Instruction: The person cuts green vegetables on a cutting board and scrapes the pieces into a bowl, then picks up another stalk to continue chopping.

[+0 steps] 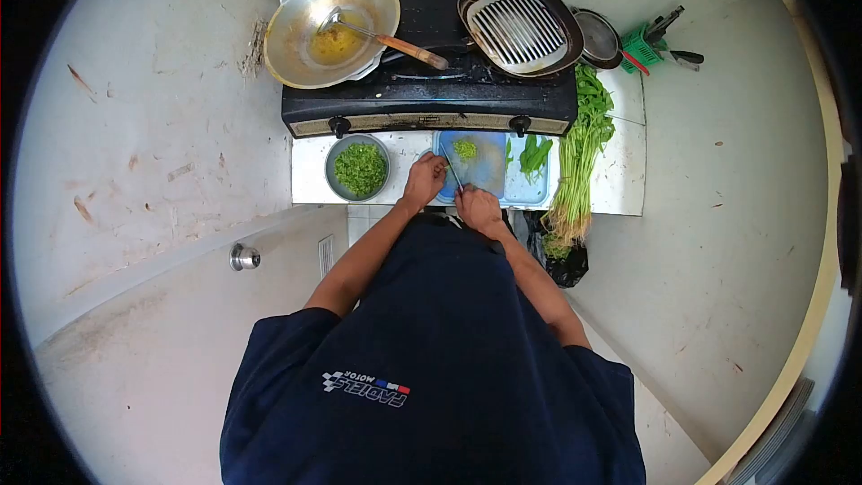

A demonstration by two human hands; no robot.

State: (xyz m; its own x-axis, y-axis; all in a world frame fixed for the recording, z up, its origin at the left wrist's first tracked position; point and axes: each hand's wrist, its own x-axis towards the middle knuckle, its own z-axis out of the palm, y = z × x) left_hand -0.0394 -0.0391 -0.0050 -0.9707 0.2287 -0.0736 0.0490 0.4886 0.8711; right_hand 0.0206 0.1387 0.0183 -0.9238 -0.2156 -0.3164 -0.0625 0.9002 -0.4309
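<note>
My right hand [481, 208] is wrapped round the handle of a knife [452, 164], whose blade slants up and left over a blue cutting board [489, 174]. Close to the blade, my left hand [426, 180] has its fingers drawn together at the board's left side; a bit of green shows at the fingertips, too small to name. Chopped green pieces [465, 149] lie on the board beyond the blade. Some green leaves [535, 156] rest at its right, on a light blue tray [542, 190]. Left of my hands stands a grey bowl [332, 181] of chopped greens [360, 169].
Behind the board is a black stove [429, 99] bearing a wok [285, 52] with a wooden-handled ladle [409, 50] and a ridged grill pan [519, 29]. Long leafy greens with roots [582, 153] hang over the counter's right front edge. A green basket [643, 47] holds knives.
</note>
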